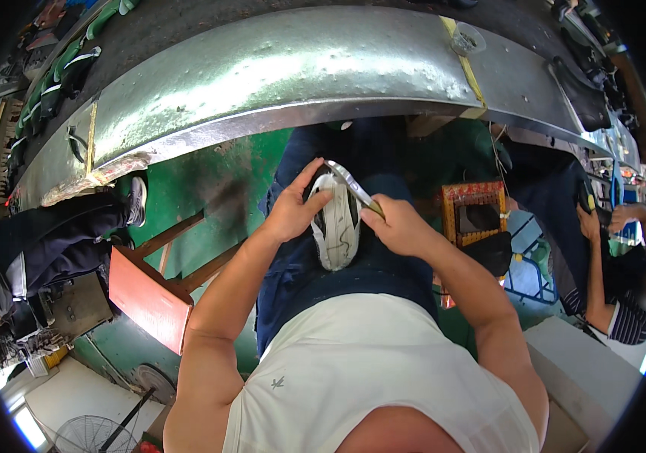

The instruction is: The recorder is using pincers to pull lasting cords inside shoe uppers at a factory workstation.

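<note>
Our white shirt (361, 370) nearest. Left hand (293, 211) fingers wrapped round shoe (336, 226) on lap; right hand (398, 225) fingers pinching tool (353, 185) against its sole. Metal bench (278, 68) far.

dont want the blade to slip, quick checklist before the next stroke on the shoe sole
1. Shoe steadied on the lap, sole up: ok.
2. Left hand grips the shoe at its toe end: ok.
3. Right hand holds the metal tool by its handle end: ok.
4. Left thumb clear of the tool tip: not ok, thumb and tip sit close together at the toe end.
5. Tool edge flat against the sole: cannot tell, contact is too small to see.
6. Co-worker's hand at the right well apart from the tool: ok.
</note>
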Motion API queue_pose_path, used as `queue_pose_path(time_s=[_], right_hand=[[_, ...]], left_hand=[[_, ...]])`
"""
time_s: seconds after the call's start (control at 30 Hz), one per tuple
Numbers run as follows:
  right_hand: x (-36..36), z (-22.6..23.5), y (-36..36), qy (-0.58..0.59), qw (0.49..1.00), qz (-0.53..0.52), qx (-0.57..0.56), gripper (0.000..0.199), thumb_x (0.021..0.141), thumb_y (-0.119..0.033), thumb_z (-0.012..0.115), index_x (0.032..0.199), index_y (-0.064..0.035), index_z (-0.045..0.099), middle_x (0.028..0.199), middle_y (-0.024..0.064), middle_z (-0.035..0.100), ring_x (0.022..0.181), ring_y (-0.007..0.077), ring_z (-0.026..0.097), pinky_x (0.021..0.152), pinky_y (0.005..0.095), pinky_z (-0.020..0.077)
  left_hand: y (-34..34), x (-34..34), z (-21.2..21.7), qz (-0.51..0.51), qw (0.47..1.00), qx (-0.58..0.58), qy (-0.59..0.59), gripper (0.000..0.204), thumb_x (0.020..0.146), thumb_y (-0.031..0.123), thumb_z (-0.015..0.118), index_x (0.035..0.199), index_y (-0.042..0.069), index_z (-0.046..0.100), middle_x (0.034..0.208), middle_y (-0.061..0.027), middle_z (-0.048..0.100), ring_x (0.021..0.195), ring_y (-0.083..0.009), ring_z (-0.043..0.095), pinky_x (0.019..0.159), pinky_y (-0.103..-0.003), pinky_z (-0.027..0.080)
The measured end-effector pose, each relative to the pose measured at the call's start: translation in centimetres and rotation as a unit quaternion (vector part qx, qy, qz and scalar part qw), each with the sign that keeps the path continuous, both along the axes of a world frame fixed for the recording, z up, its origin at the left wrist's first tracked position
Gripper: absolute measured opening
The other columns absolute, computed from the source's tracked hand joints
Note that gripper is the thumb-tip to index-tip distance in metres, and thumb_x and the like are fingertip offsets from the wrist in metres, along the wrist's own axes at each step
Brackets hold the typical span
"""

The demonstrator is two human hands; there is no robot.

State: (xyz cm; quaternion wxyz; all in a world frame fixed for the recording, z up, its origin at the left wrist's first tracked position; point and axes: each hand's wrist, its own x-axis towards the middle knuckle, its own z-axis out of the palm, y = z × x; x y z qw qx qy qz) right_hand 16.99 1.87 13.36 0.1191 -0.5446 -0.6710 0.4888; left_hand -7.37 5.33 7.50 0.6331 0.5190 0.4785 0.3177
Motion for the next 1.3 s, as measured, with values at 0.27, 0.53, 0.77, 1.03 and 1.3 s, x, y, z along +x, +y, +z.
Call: queue_pose_path(time_s=[0.27, 0.53, 0.77, 1.03, 1.3], right_hand=[[-0.7, -4.8, -1.5, -0.013, 0.986, -0.157, 0.058, 0.063, 0.084, -0.047, 0.076, 0.111, 0.0069, 0.059, 0.093, 0.0225, 0.070, 0.091, 0.0348, 0.071, 0.082, 0.0416, 0.0539], [1.4, -8.0, -2.4, 0.080, 0.978, -0.175, -0.082, 0.039, 0.084, -0.021, 0.072, 0.109, 0.0050, 0.056, 0.083, 0.0100, 0.065, 0.065, 0.0168, 0.064, 0.059, 0.0328, 0.0521], [7.8, -3.3, -4.3, 0.119, 0.946, -0.208, -0.216, 0.033, 0.087, -0.013, 0.067, 0.116, -0.0014, 0.057, 0.093, 0.0084, 0.067, 0.072, 0.0108, 0.061, 0.064, 0.0298, 0.0504], [8.7, 1.6, -6.2, -0.092, 0.986, 0.105, -0.092, 0.049, 0.093, -0.013, 0.061, 0.138, 0.0033, 0.049, 0.115, 0.0230, 0.065, 0.109, 0.0324, 0.063, 0.095, 0.0426, 0.0491], [6.8, 1.8, -4.1, -0.198, 0.966, 0.166, 0.017, 0.053, 0.092, -0.011, 0.060, 0.139, 0.0072, 0.046, 0.127, 0.0282, 0.059, 0.120, 0.0410, 0.056, 0.103, 0.0458, 0.0450]], left_hand=[[-6.1, 2.0, -1.9, 0.082, 0.981, -0.007, 0.177, 0.067, 0.088, 0.012, 0.055, 0.149, -0.007, 0.036, 0.134, -0.0325, 0.057, 0.127, -0.0381, 0.057, 0.106, -0.036, 0.044], [-4.8, 2.3, -0.4, -0.016, 0.991, -0.116, 0.057, 0.087, 0.074, -0.005, 0.056, 0.156, -0.002, 0.027, 0.141, -0.0200, 0.056, 0.126, -0.0241, 0.058, 0.107, -0.029, 0.042], [-6.6, 4.0, -2.9, -0.063, 0.989, -0.083, 0.102, 0.101, 0.073, 0.009, 0.072, 0.157, -0.006, 0.017, 0.152, -0.0237, 0.041, 0.140, -0.0273, 0.044, 0.115, -0.030, 0.032], [-7.5, 5.9, -5.9, -0.021, 0.987, -0.012, 0.161, 0.106, 0.076, 0.030, 0.080, 0.152, -0.013, 0.020, 0.154, -0.0338, 0.031, 0.145, -0.0391, 0.034, 0.120, -0.036, 0.027], [-7.8, 7.0, -4.8, -0.002, 0.985, -0.043, 0.166, 0.104, 0.077, 0.028, 0.079, 0.151, -0.016, 0.019, 0.154, -0.0360, 0.030, 0.147, -0.0393, 0.032, 0.121, -0.035, 0.025]])
